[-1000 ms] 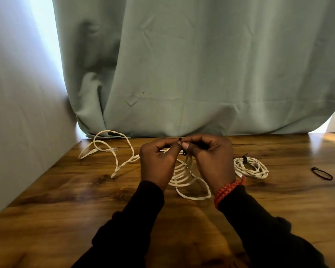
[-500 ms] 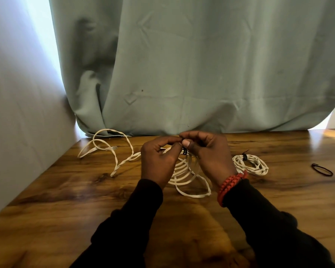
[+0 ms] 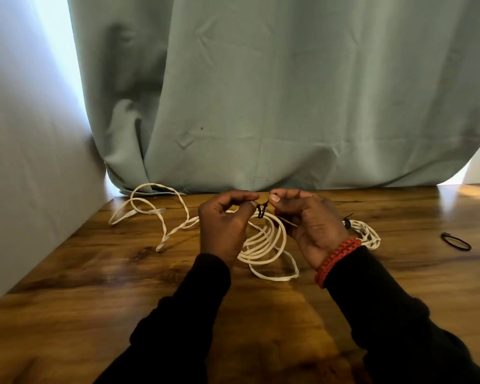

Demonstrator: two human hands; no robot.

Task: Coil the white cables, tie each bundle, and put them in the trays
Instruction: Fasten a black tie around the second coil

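A white cable coil hangs between my hands, its lower loops resting on the wooden table. A black tie wraps the top of the coil. My left hand pinches the coil just left of the tie. My right hand pinches the tie's end with thumb and finger. The rest of this cable trails loose to the left, ending in clear plugs. A second white bundle, bound with a black tie, lies behind my right wrist, partly hidden.
A loose black band lies on the table at the right. A grey-green curtain hangs along the table's back edge. A pale wall borders the left side. No trays are in view.
My hands have drawn slightly apart, baring the black tie on the coil between them. The coil and the far bundle lie where they were.
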